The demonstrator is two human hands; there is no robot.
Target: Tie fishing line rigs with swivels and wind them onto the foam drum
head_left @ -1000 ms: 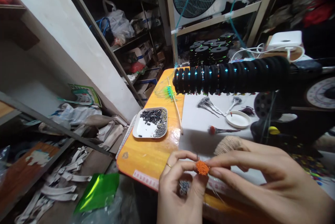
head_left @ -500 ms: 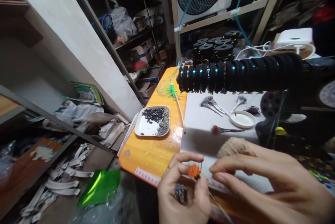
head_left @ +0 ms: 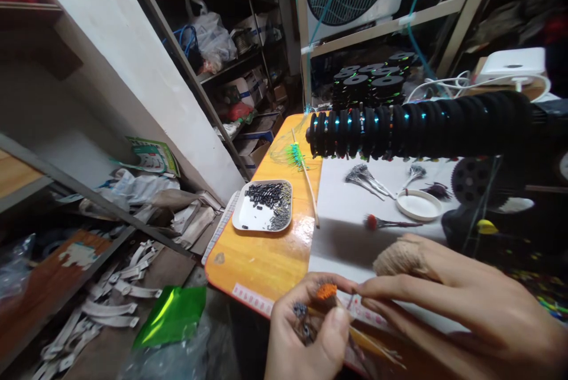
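Observation:
My left hand [head_left: 306, 329] is closed around a bundle of thin strands with orange tips [head_left: 327, 291], their pale tails pointing down to the right. A second bundle with grey tips [head_left: 300, 310] sits deeper in the same hand. My right hand [head_left: 448, 303] has thumb and index finger pinched together beside my left index fingertip. Whatever lies in that pinch is too small to make out. A beige wrap [head_left: 402, 257] covers one right-hand finger. Beyond the hands, a red-tipped bundle [head_left: 371, 222] and grey-tipped bundles [head_left: 361, 174] lie on white paper [head_left: 341, 250].
A white tray [head_left: 239, 220] of small black and grey pieces stands on the orange table [head_left: 248, 261]. Near it lies a thin stick [head_left: 310, 190] with green strands. A black ribbed roller [head_left: 421, 125] juts over the paper, above a round white dish [head_left: 419, 207].
My right fingertips have come left to my left index fingertip. The orange-tipped bundle has tilted, and its pale tails now show. The view has shifted slightly.

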